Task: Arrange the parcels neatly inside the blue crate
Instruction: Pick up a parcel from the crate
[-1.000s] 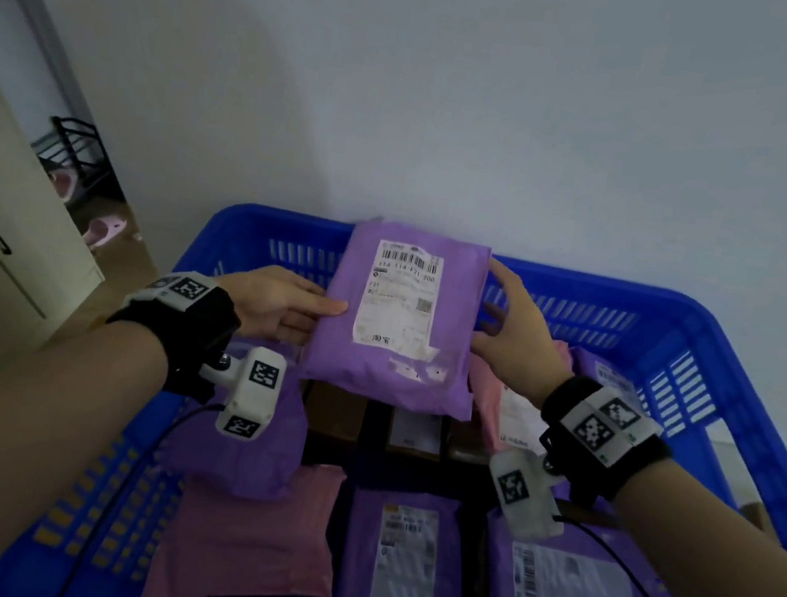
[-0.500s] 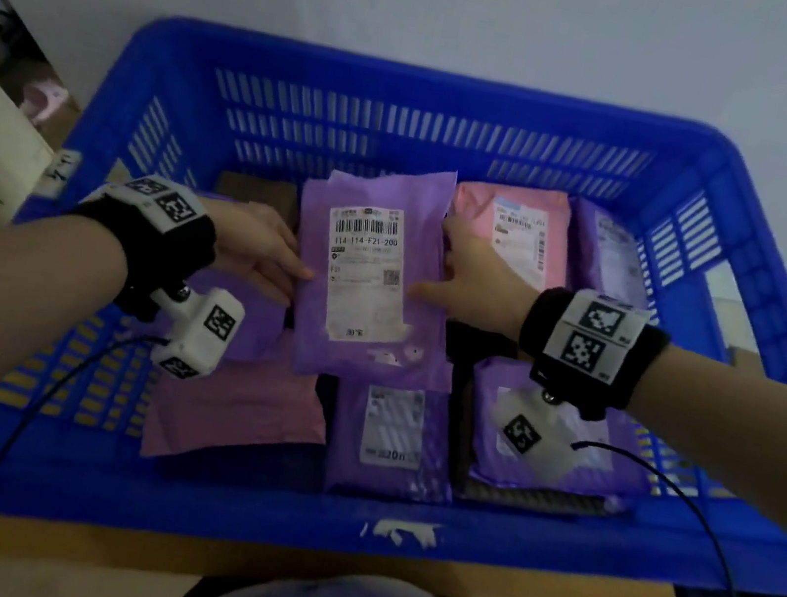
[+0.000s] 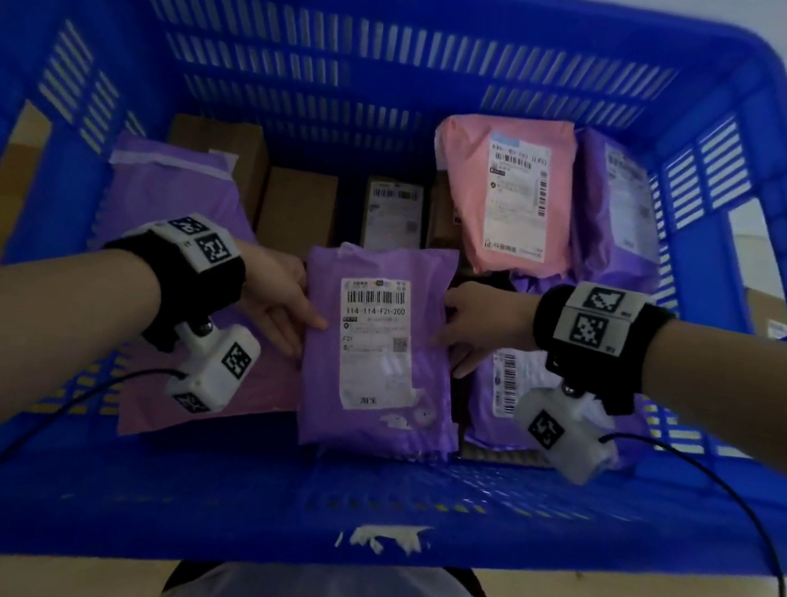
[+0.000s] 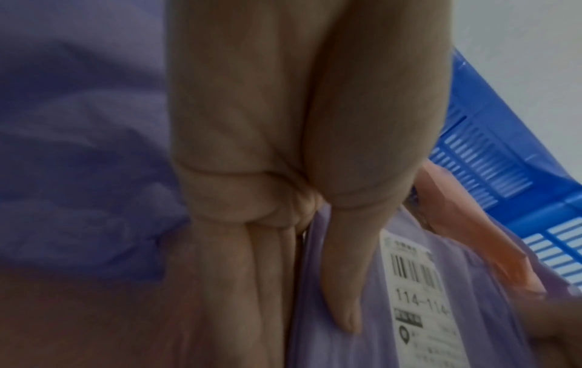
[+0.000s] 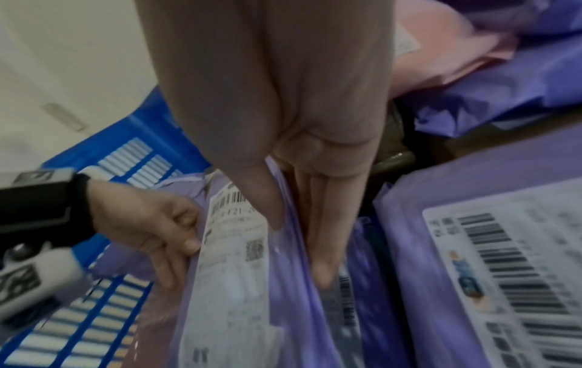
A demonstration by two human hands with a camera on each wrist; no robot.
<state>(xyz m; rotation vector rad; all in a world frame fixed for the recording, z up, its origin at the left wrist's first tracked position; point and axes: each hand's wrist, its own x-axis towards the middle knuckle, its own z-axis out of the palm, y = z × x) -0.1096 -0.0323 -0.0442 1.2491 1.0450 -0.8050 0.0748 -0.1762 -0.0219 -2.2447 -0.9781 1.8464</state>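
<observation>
Left hand (image 3: 276, 299): pinching the left edge of the purple parcel (image 3: 380, 348).
Right hand (image 3: 474, 330): gripping its right edge.
Parcel: hovering low at the front middle of the blue crate (image 3: 345, 509).
Risk: slipping askew over its neighbours if dropped early.
Count: perhaps five purple bags, two pink bags (image 3: 509, 187), several boxes.

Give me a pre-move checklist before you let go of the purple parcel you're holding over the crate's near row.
1. Left hand holds the purple parcel by its left edge: ok.
2. Right hand holds its right edge: ok.
3. Label faces up: ok.
4. Parcel inside the blue crate: ok.
5. Parcel square with the near row: not ok, slightly tilted.
6. It lies flat on the labelled parcel beneath: cannot tell.
</observation>
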